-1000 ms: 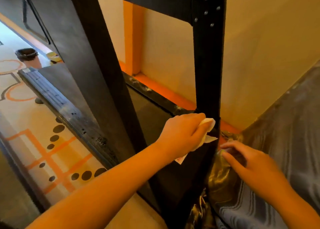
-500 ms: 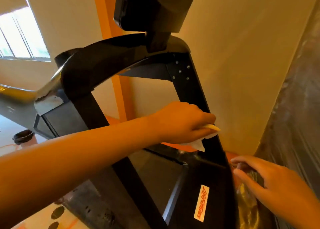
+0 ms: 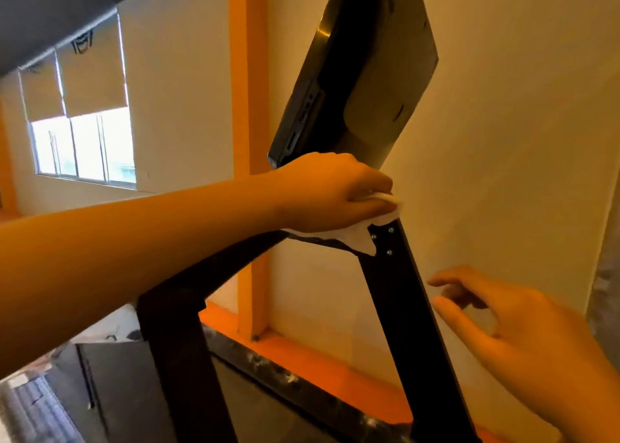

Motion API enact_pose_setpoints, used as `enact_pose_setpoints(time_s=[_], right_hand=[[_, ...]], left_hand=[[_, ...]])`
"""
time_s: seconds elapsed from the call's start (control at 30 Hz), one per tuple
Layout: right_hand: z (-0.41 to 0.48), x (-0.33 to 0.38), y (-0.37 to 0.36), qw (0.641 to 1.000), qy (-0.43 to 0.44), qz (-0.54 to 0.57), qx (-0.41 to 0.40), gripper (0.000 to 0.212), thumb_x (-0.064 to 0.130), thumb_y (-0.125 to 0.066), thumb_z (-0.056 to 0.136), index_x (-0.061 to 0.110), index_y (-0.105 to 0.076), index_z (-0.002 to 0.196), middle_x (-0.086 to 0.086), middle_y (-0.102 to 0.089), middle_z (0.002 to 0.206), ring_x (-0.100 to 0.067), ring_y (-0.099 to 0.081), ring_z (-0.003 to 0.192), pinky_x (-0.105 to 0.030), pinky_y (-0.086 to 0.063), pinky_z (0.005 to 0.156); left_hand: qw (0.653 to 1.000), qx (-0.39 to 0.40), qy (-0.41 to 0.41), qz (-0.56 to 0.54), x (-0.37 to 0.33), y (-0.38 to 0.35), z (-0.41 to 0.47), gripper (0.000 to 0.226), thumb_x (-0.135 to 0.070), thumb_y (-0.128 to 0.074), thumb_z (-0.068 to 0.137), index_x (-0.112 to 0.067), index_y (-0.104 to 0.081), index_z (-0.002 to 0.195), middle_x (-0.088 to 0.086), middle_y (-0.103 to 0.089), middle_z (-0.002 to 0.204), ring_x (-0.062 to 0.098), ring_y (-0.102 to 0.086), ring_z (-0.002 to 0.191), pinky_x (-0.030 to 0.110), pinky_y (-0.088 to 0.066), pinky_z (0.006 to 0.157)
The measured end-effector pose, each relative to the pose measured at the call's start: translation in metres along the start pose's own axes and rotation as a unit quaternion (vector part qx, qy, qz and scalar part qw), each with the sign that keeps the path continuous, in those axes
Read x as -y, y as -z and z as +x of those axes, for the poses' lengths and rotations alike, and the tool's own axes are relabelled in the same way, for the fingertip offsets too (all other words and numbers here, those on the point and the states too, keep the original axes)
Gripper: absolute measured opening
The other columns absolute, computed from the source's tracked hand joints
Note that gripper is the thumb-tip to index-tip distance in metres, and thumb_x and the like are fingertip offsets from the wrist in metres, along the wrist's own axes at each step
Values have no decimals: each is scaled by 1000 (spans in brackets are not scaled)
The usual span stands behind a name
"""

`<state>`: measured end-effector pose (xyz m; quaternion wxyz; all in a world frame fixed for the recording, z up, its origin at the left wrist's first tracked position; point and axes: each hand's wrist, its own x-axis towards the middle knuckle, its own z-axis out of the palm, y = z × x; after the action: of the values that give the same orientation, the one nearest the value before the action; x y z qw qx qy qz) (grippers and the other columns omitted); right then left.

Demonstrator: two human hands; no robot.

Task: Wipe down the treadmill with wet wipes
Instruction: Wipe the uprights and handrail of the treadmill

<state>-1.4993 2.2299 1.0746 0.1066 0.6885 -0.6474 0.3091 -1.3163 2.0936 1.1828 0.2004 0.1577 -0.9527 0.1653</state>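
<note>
The black treadmill frame fills the middle: its right upright (image 3: 406, 311) rises to a bolted joint under the tilted console screen (image 3: 362, 73). My left hand (image 3: 332, 191) reaches across from the left and is shut on a white wet wipe (image 3: 359, 238), pressing it onto the top of the right upright where it meets the crossbar. A corner of the wipe hangs down beside the bolts. My right hand (image 3: 513, 335) hovers at the lower right, fingers apart, empty, just right of the upright and not touching it.
A cream wall (image 3: 503, 174) stands close behind the frame, with an orange pillar (image 3: 248, 107) and orange skirting (image 3: 302, 352). The left upright (image 3: 177, 358) and the treadmill deck edge (image 3: 40, 409) lie at the lower left. A window (image 3: 80, 113) is at the far left.
My left hand has slid the wipe up the right upright, from low near the base to the bolted top joint. The view has tilted upward. My right hand has risen alongside, still empty.
</note>
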Motion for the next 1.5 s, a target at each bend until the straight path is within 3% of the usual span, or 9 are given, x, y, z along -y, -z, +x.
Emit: enact_pose_setpoints(time_s=[0.2, 0.37, 0.53, 0.7, 0.87, 1.0, 1.2, 1.37, 1.5], right_hand=[[60, 38, -22, 998, 41, -17, -47, 41, 74, -16, 66, 60, -38, 98, 27, -60, 90, 5, -58, 86, -8, -47, 67], [92, 71, -45, 996, 20, -62, -59, 60, 73, -7, 68, 54, -40, 114, 24, -60, 97, 5, -56, 86, -7, -45, 70], [117, 84, -55, 988, 3, -152, -29, 41, 64, -21, 90, 49, -41, 123, 20, -60, 103, 4, -56, 85, -8, -41, 62], [128, 83, -62, 985, -1, -174, -12, 40, 62, -26, 91, 48, -44, 124, 19, -62, 100, -1, -59, 86, -11, -45, 67], [135, 79, -65, 983, -12, -180, -11, 52, 65, -20, 83, 47, -49, 122, 19, -64, 97, 3, -58, 78, -17, -48, 66], [145, 87, -63, 980, -21, -192, -41, 37, 63, -29, 90, 44, -56, 106, 21, -65, 80, 4, -54, 56, -20, -45, 48], [145, 119, -67, 960, -114, -234, -103, 30, 66, -26, 85, 52, -49, 99, 23, -64, 77, 10, -50, 61, -12, -33, 52], [139, 154, -66, 934, -204, -277, -93, 43, 66, -28, 88, 45, -59, 108, 21, -68, 81, -3, -64, 75, -35, -54, 62], [137, 175, -58, 911, -225, -337, -80, 40, 64, -30, 90, 46, -63, 104, 20, -69, 77, 1, -54, 56, -29, -48, 51]], left_hand=[[997, -19, -64, -41, 61, 1, -14, 28, -41, -45, 100, -56, -37, 78, -34, -42, 67, -22, -50, 73, 2, -39, 67], [988, -41, -146, -6, 112, -4, -24, 9, -46, -40, 99, -49, -41, 90, -20, -49, 69, -2, -52, 60, 10, -37, 53], [983, -66, -172, 14, 143, -16, -24, 36, -52, -30, 96, -31, -59, 93, -13, -55, 67, 0, -51, 57, 12, -35, 49], [978, -80, -189, -36, 150, -24, -22, 26, -53, -32, 97, -36, -51, 89, -15, -51, 64, 3, -55, 64, 8, -41, 71], [962, -132, -237, 1, 148, -22, -22, 36, -48, -33, 97, -26, -59, 86, -9, -50, 58, 5, -46, 46, 14, -34, 45], [940, -164, -296, 42, 158, -21, -17, 39, -45, -33, 96, -22, -61, 84, -9, -47, 55, 4, -37, 39, 19, -30, 37], [931, -190, -312, 18, 182, -32, -10, 40, -55, -24, 95, -31, -53, 79, -11, -42, 53, 4, -40, 42, 20, -31, 41], [915, -243, -314, -75, 183, -42, -8, 39, -54, -26, 95, -30, -48, 74, -10, -38, 50, 5, -41, 42, 32, -44, 41], [896, -309, -301, -104, 184, -48, -6, 35, -50, -29, 96, -29, -42, 71, -12, -32, 49, 8, -37, 38, 27, -42, 41]])
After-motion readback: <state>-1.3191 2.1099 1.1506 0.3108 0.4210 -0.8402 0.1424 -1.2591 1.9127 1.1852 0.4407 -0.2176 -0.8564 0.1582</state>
